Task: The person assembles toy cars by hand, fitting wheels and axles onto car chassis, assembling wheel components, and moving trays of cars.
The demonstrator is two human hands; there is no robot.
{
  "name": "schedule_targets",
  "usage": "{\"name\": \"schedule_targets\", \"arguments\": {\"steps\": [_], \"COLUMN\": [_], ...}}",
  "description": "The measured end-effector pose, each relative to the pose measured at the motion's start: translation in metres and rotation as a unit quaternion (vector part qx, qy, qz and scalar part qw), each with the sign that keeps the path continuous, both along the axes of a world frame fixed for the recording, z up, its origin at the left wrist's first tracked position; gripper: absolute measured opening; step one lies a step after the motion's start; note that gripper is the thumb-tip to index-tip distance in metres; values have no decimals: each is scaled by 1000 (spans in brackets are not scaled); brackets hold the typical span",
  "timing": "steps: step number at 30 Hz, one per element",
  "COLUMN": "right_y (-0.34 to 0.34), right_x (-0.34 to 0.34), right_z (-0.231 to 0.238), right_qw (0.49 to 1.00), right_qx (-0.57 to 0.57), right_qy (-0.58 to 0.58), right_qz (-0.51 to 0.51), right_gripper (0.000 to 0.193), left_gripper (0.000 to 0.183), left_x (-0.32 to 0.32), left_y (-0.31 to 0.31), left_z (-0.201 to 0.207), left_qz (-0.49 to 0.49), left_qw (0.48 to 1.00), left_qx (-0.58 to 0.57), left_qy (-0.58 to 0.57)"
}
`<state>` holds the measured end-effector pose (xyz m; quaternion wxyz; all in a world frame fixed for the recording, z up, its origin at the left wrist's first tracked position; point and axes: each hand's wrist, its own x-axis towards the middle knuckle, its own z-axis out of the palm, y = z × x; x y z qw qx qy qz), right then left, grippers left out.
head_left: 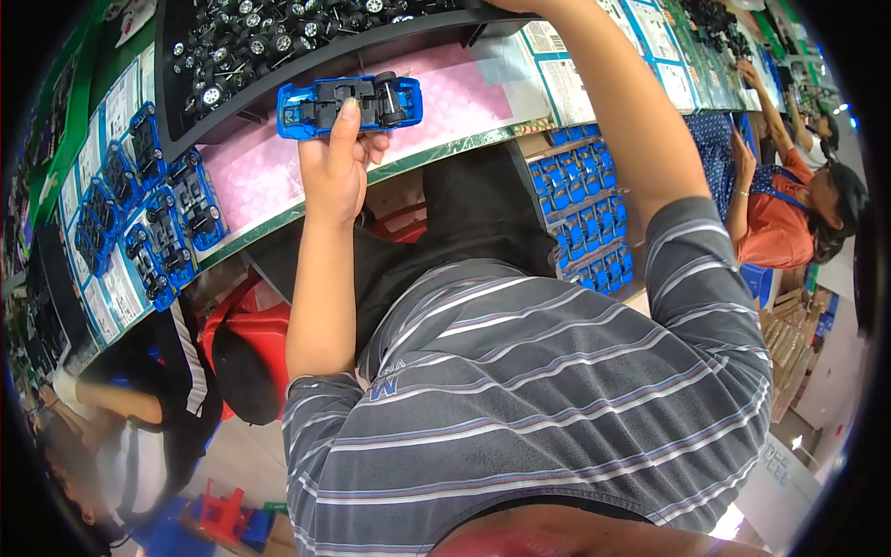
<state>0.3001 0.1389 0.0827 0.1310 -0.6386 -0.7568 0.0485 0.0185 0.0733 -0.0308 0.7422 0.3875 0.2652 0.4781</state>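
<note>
Blue toy car [367,100], underside up, is grasped in the left hand [336,176], the thumb pressed across its black base and the fingers curled behind the near edge. It is held over the worktable, just in front of the tray; a black-wheeled axle shows at its right end. The right hand [516,5] is cut off by the upper border near the tray's right end, so I cannot tell whether it grips anything.

Below the car lies a pink mat [464,84] on the green-edged worktable [459,144], with printed sheets [557,84] to either side. Several more blue cars [158,232] lie close together, wheels showing, on the left. Beyond the table are a red chair [251,325], a co-worker in orange [780,218] on the right and another co-worker [130,399] at lower left, blurred.

Along the back, the black tray [418,35] holds a heap of small black wheels [255,45] with silvery hubs, many joined by axles. Beside the wearer's lap, right of it, a carton [532,147] holds blue toy pieces [575,176] in packed rows.
</note>
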Motion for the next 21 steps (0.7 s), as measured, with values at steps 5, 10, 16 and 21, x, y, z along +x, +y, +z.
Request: {"name": "schedule_targets", "arguments": {"steps": [5,10,16,21], "right_y": [16,-30,-85,-64], "right_x": [11,-32,-102,-136], "right_z": [-19,-7,6,-35], "right_qw": [999,924,881,940], "right_qx": [-35,151,-36,168], "right_qy": [-14,334,466,255], "right_qz": [-5,-104,70,155], "right_gripper": [26,19,37,50], "left_gripper": [25,24,26,20], "left_x": [-1,-4,-2,-2], "left_y": [1,0,-2,1], "left_z": [-2,-5,-3,-19], "left_qz": [-5,0,-2,-32], "left_qw": [1000,1000,1000,997], "left_qx": [-22,-21,-17,65], "left_qy": [-16,-14,3,37]}}
